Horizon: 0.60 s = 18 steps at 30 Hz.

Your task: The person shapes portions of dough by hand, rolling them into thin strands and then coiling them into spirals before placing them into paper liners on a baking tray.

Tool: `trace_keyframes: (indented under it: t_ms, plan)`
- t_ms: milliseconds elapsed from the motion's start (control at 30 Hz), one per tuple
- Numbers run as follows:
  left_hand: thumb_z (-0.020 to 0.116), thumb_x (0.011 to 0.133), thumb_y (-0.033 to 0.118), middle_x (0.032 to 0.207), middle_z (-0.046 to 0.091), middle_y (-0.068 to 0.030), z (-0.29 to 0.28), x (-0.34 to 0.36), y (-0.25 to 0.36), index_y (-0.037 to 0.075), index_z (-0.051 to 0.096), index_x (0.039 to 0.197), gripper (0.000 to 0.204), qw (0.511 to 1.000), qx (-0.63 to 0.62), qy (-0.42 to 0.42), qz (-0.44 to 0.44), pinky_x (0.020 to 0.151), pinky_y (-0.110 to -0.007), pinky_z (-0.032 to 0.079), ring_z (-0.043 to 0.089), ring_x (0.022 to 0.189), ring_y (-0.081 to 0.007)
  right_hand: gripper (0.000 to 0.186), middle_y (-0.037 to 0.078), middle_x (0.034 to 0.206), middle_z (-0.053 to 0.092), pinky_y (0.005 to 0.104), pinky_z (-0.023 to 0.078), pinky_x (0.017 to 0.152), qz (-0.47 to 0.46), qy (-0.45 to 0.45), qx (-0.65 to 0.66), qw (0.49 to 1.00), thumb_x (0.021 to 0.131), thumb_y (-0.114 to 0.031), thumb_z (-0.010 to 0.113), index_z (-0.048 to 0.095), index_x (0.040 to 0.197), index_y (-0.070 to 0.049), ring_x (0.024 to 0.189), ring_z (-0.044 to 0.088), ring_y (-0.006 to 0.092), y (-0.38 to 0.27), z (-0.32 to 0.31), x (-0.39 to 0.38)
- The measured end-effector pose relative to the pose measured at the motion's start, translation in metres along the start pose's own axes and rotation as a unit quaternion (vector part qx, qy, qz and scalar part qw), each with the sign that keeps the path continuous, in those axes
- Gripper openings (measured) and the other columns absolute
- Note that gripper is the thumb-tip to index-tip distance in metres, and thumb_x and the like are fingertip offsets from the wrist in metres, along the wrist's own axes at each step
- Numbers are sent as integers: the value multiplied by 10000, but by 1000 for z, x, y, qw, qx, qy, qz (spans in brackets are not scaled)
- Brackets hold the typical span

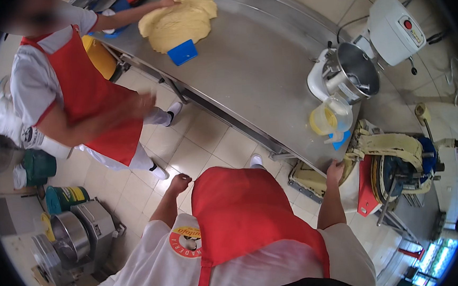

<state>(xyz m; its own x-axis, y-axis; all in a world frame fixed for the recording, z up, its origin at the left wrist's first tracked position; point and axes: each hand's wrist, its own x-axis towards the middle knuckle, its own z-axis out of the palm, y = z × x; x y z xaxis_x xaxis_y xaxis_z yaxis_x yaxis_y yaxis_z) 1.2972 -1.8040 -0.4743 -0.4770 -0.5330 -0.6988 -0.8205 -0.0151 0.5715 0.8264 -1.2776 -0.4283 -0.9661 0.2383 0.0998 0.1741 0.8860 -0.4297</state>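
My left hand [180, 183] hangs beside my red apron [244, 211], its fingers curled in and nothing visible in them. My right hand [335, 171] is at the near right corner of the steel table [256, 82], fingers stretched toward the edge and holding nothing I can see. Nearest to it on the table are a clear plastic jug [342, 113] with yellow contents and a blue scraper [341, 140] partly under it. Farther left lies a large slab of yellow dough [180, 21], with a blue dough scraper [183, 52] against its near edge.
A co-worker in a red apron [95, 94] stands at left, one hand on the dough, the other blurred. A white mixer with a steel bowl [359, 70] stands at the table's right end. Beside my right arm is a cream-coloured machine [399, 147]. Another mixer [71, 236] and green buckets [65, 198] are lower left.
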Motion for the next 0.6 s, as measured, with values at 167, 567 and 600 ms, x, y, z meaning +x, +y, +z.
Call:
trace_keyframes:
  t_ms: [167, 567, 600]
  plan:
    - [680, 901, 315, 1049, 736, -191, -8, -30, 33, -24, 671, 1190, 446, 995, -66, 58, 45, 804, -349, 557, 710, 869, -220, 555, 348, 1203, 619, 565, 486, 933, 101, -27, -17, 994, 1029, -459, 420, 476, 1192, 69, 1121, 613, 491, -29, 6, 12]
    - [689, 898, 317, 1050, 727, -182, 48, -76, -15, -32, 687, 1177, 447, 997, -59, 26, -48, 764, -364, 562, 703, 847, -235, 509, 244, 1242, 627, 576, 506, 904, 155, -26, -52, 986, 1031, -480, 365, 506, 1195, -19, 1117, 627, 444, -55, -12, -8]
    - [681, 914, 313, 1052, 724, -174, 52, -75, -3, -32, 674, 1200, 447, 997, -63, 24, -42, 750, -358, 556, 696, 851, -225, 507, 240, 1239, 630, 572, 508, 906, 164, -28, -56, 985, 1030, -480, 367, 507, 1196, -21, 1114, 629, 443, -59, -14, -10]
